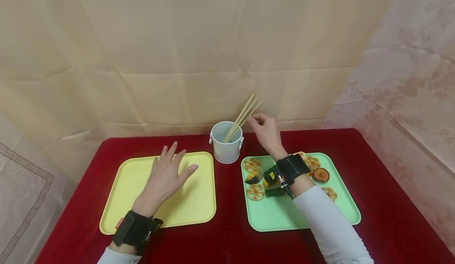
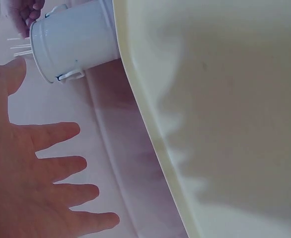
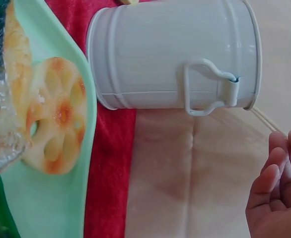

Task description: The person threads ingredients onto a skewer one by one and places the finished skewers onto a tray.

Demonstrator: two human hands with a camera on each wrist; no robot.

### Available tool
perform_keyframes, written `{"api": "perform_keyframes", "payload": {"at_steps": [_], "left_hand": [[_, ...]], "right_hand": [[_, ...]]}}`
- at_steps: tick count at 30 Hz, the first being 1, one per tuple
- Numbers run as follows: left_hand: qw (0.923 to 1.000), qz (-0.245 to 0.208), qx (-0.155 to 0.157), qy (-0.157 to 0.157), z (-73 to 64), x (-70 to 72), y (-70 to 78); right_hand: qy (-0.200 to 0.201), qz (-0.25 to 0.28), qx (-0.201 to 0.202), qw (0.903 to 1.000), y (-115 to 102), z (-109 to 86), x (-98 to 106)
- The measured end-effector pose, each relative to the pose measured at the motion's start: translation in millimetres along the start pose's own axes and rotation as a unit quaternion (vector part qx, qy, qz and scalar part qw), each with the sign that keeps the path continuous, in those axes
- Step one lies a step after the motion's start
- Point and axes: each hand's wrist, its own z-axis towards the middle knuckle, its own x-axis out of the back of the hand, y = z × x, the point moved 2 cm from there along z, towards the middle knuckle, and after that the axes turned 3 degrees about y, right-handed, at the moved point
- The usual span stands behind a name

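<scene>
My right hand [image 1: 267, 133] pinches a thin wooden skewer [image 3: 268, 120] between thumb and forefinger, beside the mouth of a small white metal bucket [image 1: 226, 152]. Several skewers [image 1: 244, 115] stand in that bucket and lean to the right, their upper ends fanned above its rim. Over the yellow tray [image 1: 199, 201] hovers my left hand [image 1: 164, 181], fingers spread and holding nothing. In the left wrist view its straight fingers [image 2: 61, 135] point across toward the tray edge, and the tray's surface carries the hand's shadow.
At right lies a green tray [image 1: 279, 221] bearing lotus root slices [image 1: 255, 192], a mushroom [image 1: 320, 175] and other food pieces, partly hidden under my right wrist. A red cloth [image 1: 231, 216] covers the table. Behind it hangs a beige curtain [image 1: 199, 58].
</scene>
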Motion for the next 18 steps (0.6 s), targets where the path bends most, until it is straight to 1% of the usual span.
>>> {"api": "perform_keyframes", "payload": {"at_steps": [2, 5, 8, 11, 15, 18], "left_hand": [[1.0, 0.0, 0.0, 0.001, 0.5, 0.4, 0.2], [1.0, -0.004, 0.001, 0.004, 0.7, 0.1, 0.5], [0.9999, -0.01, 0.0, 0.007, 0.1, -1.9, 2.1], [0.9999, -0.015, -0.002, 0.007, -0.2, -4.2, 4.3], [0.9999, -0.012, -0.005, 0.01, 1.0, -4.6, 6.6], [0.9998, -0.011, -0.008, 0.016, 2.4, -4.4, 7.8]], "right_hand": [[0.005, -0.001, 0.0, 1.0, -2.7, 0.8, -0.7], [0.009, -0.017, -0.006, 0.9998, -5.0, 2.9, -3.1], [0.008, -0.034, -0.013, 0.9993, -4.6, 4.5, -6.3], [0.013, -0.051, -0.01, 0.9986, -2.4, 6.2, -9.3], [0.026, -0.046, -0.002, 0.9986, -3.4, 6.3, -9.5], [0.027, -0.038, 0.003, 0.9989, -6.6, 6.6, -7.8]]}}
